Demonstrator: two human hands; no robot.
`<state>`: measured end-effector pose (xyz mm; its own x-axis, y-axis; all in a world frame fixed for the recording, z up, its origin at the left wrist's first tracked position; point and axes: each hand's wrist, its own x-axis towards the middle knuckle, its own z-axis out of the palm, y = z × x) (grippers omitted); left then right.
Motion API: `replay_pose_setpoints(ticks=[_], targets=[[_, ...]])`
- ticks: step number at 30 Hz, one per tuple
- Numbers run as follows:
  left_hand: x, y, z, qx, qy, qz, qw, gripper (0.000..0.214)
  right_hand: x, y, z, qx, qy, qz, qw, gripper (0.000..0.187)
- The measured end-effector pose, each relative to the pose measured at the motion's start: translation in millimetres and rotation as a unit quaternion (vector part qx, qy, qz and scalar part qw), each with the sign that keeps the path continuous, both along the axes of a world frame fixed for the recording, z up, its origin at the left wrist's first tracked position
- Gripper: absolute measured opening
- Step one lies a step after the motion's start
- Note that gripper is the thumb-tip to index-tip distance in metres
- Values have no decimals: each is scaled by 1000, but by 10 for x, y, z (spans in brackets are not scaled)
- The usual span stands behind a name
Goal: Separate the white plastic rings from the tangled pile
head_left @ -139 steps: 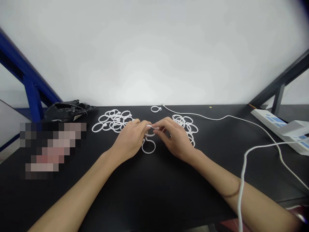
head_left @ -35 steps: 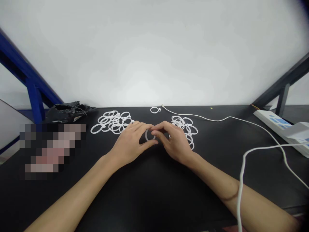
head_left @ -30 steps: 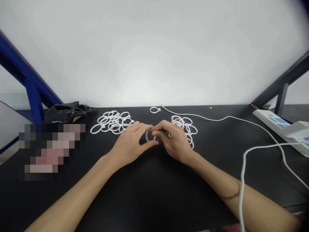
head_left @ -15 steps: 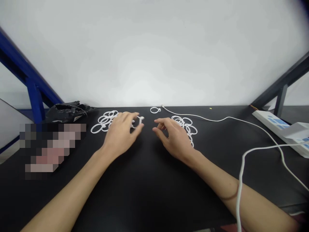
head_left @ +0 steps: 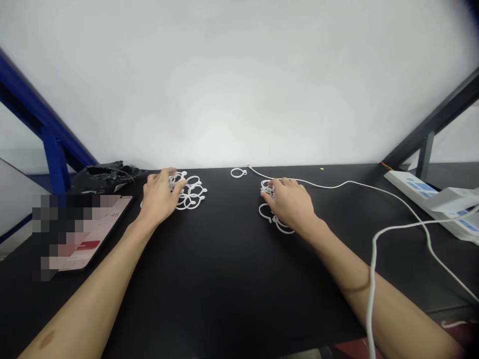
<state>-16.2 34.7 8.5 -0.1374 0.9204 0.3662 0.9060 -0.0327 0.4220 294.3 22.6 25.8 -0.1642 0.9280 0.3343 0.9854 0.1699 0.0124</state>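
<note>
My left hand (head_left: 159,197) rests over a pile of white plastic curtain rings (head_left: 192,200), each with a small knob or eyelet. Its thumb and fingers are apart, and the hand hides the pile's left part. Toward the right, my right hand (head_left: 294,202) covers a second pile of the same white rings (head_left: 265,212). The thumb lies on the rings, the other fingers are spread above them, and no ring is lifted. A single white ring (head_left: 238,173) lies between the piles, near the wall.
A phone (head_left: 101,229), partly blurred out, lies left beside a crumpled black plastic bag (head_left: 107,174). A white cable (head_left: 329,186) runs across the black table (head_left: 224,279); another loops over my right forearm. A white power strip (head_left: 422,192) sits at the right.
My left hand has moved left from the middle, back onto its pile, and the ring near its fingertips now lies down. My right hand has moved right, over the other pile.
</note>
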Motion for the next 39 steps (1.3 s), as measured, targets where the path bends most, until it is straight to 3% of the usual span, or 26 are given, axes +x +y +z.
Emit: replay_pose_setpoints(ticks=[5,10,16,20,24,29,34,39], targets=[[4,1,19,11,-7,9,1000,51,6,29,-38,11,15,11,1000,25],[160,-105,134,46,6,-12,999,46,7,36,-67,31,3,28,999,31],[456,-293,206,77,32,-114,990,36,5,37,-49,16,3,55,998,25],[625,-411,192,69,51,-195,977,29,-42,0,23,56,33,103,993,22],[743,-501,174,54,49,-242,967,39,-173,-130,113,109,132,209,963,18],[799,-545,148,42,39,-293,955,51,-311,-316,133,80,243,310,916,8],[807,-554,169,32,7,-350,936,44,-378,-407,111,66,306,312,897,3],[829,-589,198,15,-4,-349,937,46,-424,-420,109,36,350,289,890,4]])
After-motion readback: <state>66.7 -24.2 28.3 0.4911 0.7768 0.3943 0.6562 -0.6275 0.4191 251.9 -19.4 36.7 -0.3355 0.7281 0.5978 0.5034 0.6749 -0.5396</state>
